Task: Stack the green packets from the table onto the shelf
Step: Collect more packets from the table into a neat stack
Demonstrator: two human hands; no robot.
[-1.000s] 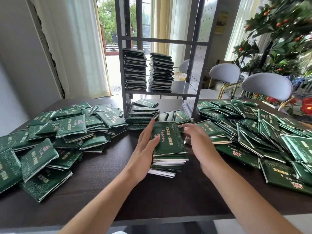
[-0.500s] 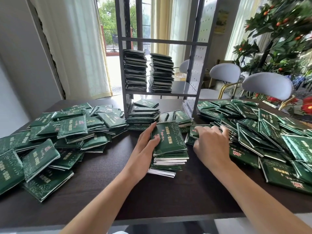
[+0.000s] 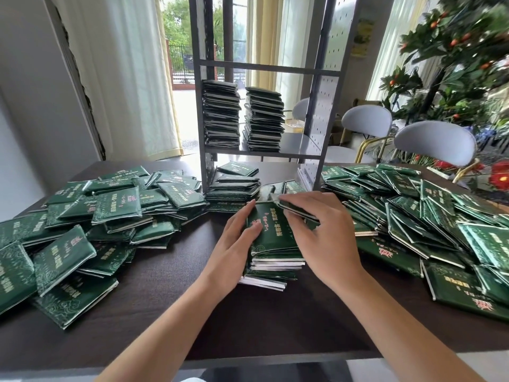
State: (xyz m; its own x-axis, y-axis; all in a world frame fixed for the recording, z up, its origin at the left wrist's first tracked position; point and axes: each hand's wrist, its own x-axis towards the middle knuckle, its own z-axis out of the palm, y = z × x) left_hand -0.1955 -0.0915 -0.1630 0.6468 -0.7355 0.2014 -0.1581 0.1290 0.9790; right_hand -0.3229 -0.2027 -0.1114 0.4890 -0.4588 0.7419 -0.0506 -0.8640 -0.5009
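We see a small stack [image 3: 271,244] of green packets on the dark surface [image 3: 248,321], just in front of the shelf [image 3: 264,153]. Our left hand [image 3: 234,246] lies against the stack's left side, fingers straight, thumb on the top packet. Our right hand [image 3: 321,232] pinches one packet [image 3: 296,209] above the stack's far right corner, fingers curled around it. Loose packets lie heaped left [image 3: 91,224] and right [image 3: 418,216] of the stack. Two tall piles [image 3: 242,117] stand on the shelf.
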